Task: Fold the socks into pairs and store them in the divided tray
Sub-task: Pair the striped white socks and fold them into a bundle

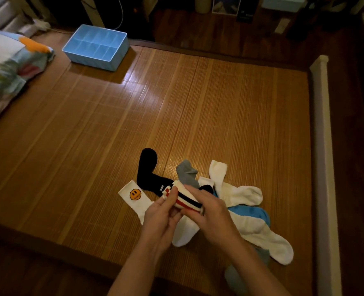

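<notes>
Both bare hands were closed round the striped sock (186, 199), held just above the loose pile near the front of the bamboo mat (198, 107). The left grip (161, 212) pinched the cuff end from below with curled fingers, and the right grip (208, 210) wrapped over the top. Whether one sock or a matched two lay in that bundle could not be told. To do the fold well, the cuffs probably wanted squaring up and the roll kept tight, with the thumb pinning the layers so that nothing sprang open. It also wanted holding clear of the black sock (148, 167) and grey sock (187, 173) beneath, lest one be dragged along. The smiley sock (134, 195) lay just left of the hands, with the white socks (240, 195) and a blue sock (251, 212) spread to the right. The divided tray (74, 42) sat well apart at the far left of the mat, no sock showing in its compartments. A broad bare stretch of mat lay between pile and tray — an easy, unobstructed carry, by the look of it. The pillow (6, 67) crowded the tray's left side, the mat's dark front border ran under the forearms, and the white rail (321, 146) stood near the right of the pile.
</notes>
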Demonstrator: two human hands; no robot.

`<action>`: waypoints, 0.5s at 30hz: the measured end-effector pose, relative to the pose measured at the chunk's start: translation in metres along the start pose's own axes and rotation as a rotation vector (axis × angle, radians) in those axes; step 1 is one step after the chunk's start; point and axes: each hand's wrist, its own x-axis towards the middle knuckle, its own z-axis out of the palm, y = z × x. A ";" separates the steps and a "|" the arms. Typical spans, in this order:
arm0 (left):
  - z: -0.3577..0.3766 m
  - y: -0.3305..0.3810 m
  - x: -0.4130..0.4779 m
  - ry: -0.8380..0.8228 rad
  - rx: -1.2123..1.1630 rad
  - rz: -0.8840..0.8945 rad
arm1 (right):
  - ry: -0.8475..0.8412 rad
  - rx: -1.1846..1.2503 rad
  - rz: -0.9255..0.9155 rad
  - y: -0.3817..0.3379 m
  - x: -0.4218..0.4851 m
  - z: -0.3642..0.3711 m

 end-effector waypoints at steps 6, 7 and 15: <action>0.017 -0.016 -0.014 0.138 -0.003 0.155 | -0.172 0.058 -0.016 0.007 0.004 -0.026; 0.018 -0.018 -0.015 0.156 0.009 0.186 | -0.186 0.066 -0.005 0.008 0.004 -0.027; -0.010 -0.020 -0.006 0.197 -0.061 0.210 | 0.010 0.357 0.293 0.011 0.008 0.018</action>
